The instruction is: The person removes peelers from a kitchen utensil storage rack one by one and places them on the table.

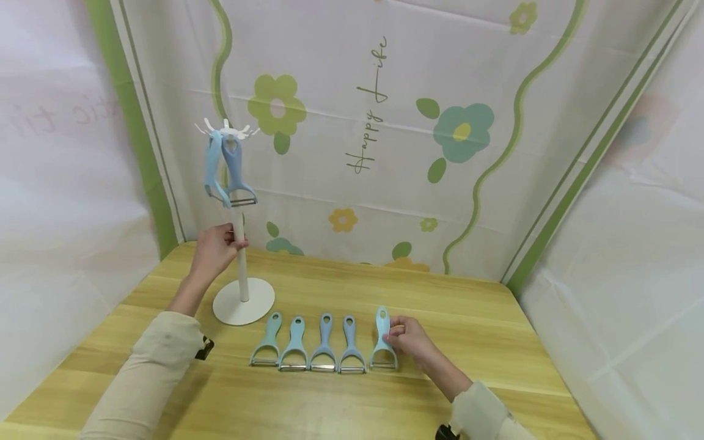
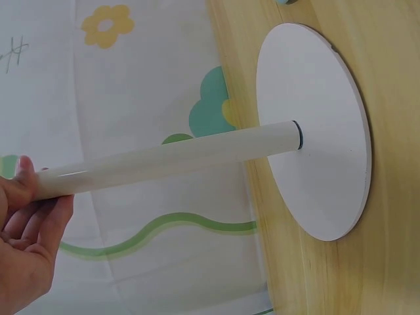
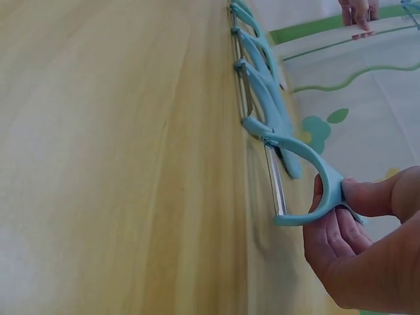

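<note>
My left hand [image 1: 216,249] grips the white pole [image 2: 177,157] of a stand, thumb and fingers around its middle. The pole rises from a round white base [image 1: 258,308] to a ring of white hooks at the top. Two peelers hang there, a light blue one [image 1: 213,162] and a darker blue one [image 1: 233,160]. With thumb and fingers, my right hand [image 1: 409,338] pinches the handle of a light blue Y-shaped peeler [image 3: 321,167]; its blade end hangs close over the table. Left of it lie several peelers in a row, including a green one [image 1: 272,333].
The wooden table [image 1: 467,342] carries the stand at its left and the peelers near its middle. A white curtain [image 1: 330,153] printed with flowers closes off the back, with plain white cloth [image 1: 638,275] along the right side.
</note>
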`<state>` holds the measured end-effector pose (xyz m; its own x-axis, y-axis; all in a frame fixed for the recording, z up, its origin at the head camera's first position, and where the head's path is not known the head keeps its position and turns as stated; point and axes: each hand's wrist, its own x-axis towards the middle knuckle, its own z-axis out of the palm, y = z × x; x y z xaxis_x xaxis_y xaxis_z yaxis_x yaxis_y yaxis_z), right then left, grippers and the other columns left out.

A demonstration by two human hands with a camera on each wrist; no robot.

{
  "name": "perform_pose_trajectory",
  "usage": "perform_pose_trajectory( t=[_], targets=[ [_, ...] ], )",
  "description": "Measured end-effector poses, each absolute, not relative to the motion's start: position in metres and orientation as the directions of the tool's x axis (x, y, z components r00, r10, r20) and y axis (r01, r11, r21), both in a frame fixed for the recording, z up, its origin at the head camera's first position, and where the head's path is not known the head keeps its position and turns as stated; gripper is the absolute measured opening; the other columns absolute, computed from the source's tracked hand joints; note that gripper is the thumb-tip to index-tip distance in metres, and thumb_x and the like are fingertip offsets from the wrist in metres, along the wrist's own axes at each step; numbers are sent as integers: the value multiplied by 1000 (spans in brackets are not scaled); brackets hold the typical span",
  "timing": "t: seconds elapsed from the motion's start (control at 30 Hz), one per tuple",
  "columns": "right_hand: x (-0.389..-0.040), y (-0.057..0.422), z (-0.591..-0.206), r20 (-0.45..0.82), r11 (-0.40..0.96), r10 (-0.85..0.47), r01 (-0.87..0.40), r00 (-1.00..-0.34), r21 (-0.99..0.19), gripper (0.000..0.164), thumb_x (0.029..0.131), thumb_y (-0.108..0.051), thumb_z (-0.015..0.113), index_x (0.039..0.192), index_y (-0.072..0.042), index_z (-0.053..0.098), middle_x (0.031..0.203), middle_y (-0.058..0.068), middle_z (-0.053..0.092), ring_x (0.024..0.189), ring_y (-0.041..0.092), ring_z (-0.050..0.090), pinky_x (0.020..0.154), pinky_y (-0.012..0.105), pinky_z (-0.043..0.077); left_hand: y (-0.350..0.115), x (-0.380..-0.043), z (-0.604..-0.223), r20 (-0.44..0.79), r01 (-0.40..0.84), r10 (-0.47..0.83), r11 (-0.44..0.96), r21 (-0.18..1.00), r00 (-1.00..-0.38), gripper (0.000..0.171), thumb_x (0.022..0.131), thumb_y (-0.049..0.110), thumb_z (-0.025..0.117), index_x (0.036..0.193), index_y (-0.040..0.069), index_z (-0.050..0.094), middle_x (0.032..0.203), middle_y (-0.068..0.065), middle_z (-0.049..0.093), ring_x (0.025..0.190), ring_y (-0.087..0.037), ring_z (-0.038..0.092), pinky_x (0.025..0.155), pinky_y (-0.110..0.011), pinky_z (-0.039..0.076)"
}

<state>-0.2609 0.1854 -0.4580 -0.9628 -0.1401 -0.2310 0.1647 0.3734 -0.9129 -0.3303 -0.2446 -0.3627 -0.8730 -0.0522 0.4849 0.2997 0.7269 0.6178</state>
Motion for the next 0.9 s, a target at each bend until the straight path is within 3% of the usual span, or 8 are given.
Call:
perform_pose_trajectory(
  t=[0.27, 0.67, 0.9],
  targets=[
    [-262, 185, -471, -234, 391, -126, 169, -964, -905, 34, 88, 5, 66, 119, 13, 53, 90, 15, 68, 75, 18, 64, 69, 30, 58, -245, -331, -364, 478, 293, -53, 730, 618, -877, 18, 91, 6, 71, 100, -10, 69, 95, -31, 73, 88, -45, 72, 75, -55, 59],
    [-264, 181, -474, -186, 538, -82, 114, -979, -835, 27, 88, 0, 71, 110, 11, 61, 81, 10, 69, 72, 13, 62, 62, 23, 54, -247, -333, -365, 470, 300, -38, 723, 622, -882, 19, 92, 8, 70, 101, -9, 69, 96, -30, 73, 89, -45, 72, 75, -55, 59],
    [-270, 182, -479, -135, 623, -107, 40, -985, -781, 34, 85, -5, 75, 114, 8, 62, 75, 5, 64, 65, 13, 55, 56, 22, 45, -250, -334, -365, 447, 329, 18, 704, 630, -894, 22, 95, 9, 66, 108, -9, 64, 101, -29, 73, 96, -45, 71, 81, -57, 58]
  ],
)
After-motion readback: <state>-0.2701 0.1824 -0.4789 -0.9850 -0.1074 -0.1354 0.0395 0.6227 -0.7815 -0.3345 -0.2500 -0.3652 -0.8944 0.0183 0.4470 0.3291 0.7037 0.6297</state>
